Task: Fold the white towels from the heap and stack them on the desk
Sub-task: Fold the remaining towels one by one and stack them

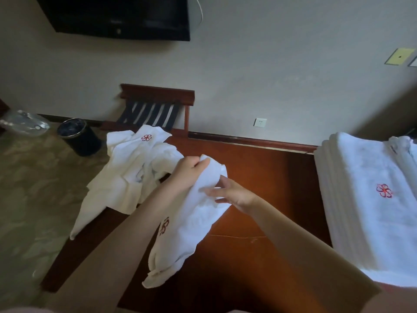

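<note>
A crumpled white towel [194, 220] with a red emblem hangs over the dark wooden desk [270, 184]. My left hand [189, 172] grips its top edge, fingers curled round the cloth. My right hand [232, 193] pinches the towel's right side just below. At the desk's left corner lies the heap of white towels [133, 168], one showing a red emblem, with a part draping over the desk's edge. A stack of folded white towels [365, 199] with a red emblem on top sits at the desk's right end.
A black waste bin [77, 136] stands on the patterned carpet to the left, with a clear plastic bag [24, 122] beside it. A wooden luggage rack [158, 109] leans against the wall behind the heap. A dark television [117, 16] hangs on the wall above.
</note>
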`<act>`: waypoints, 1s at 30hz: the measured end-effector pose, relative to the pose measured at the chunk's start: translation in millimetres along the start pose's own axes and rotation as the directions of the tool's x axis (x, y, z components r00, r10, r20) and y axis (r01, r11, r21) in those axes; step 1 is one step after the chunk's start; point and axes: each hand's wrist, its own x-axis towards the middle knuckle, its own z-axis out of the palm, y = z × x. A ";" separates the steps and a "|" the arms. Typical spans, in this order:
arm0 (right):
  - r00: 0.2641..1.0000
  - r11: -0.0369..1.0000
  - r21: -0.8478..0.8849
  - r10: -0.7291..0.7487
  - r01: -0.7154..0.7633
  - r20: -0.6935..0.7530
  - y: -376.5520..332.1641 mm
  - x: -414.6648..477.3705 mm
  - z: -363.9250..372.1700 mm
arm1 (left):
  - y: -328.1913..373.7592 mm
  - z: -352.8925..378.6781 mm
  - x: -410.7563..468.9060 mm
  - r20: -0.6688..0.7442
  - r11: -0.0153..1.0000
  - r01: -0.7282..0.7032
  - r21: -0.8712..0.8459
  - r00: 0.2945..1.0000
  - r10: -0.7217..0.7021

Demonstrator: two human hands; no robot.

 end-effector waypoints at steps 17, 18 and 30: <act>0.588 0.895 -0.004 -0.296 0.446 -0.753 -23.7 -135.2 -82.0 | 171.0 74.1 -10.9 -0.250 0.877 -0.436 -0.202 0.889 0.384; 0.591 0.881 0.024 -0.295 0.472 -0.750 -24.2 -140.3 -82.6 | 179.6 78.3 -11.4 -0.236 0.874 -0.410 -0.262 0.905 0.354; 0.988 0.988 -0.014 0.152 -0.153 -0.036 52.1 -127.0 -43.4 | 127.0 60.5 5.4 -0.347 0.910 -0.175 -0.375 0.937 0.037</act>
